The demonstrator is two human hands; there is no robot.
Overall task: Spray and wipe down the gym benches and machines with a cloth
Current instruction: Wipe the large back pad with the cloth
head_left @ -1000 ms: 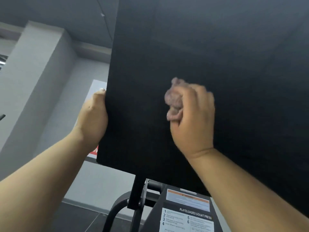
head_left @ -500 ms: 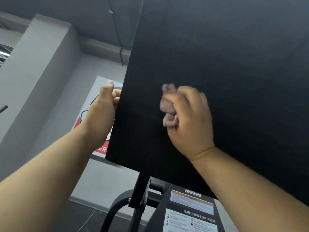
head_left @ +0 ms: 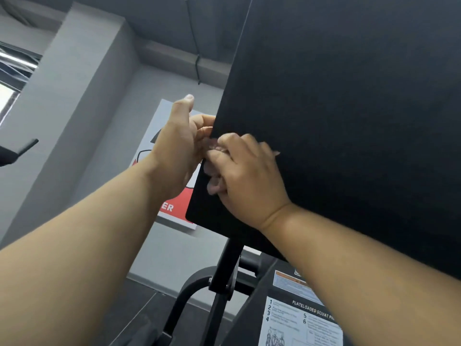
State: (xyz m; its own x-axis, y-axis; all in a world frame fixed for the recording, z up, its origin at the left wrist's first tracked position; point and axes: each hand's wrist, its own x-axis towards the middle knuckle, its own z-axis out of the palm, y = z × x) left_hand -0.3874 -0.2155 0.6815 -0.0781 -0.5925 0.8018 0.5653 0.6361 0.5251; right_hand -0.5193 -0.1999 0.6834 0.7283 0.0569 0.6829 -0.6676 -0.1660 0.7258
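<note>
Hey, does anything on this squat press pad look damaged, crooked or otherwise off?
Nothing stands out. The black pad looks intact and unmarked; the right hand holds the pink cloth against its edge, beside the left hand.

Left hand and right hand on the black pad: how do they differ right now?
The left hand sits at the black pad's left edge, fingers hooked behind it; the right hand lies on the pad's front face. The left hand holds no cloth; the right hand bunches the pinkish cloth. The left thumb points up, free; the right fingers are curled. Both meet at the same edge.
</note>
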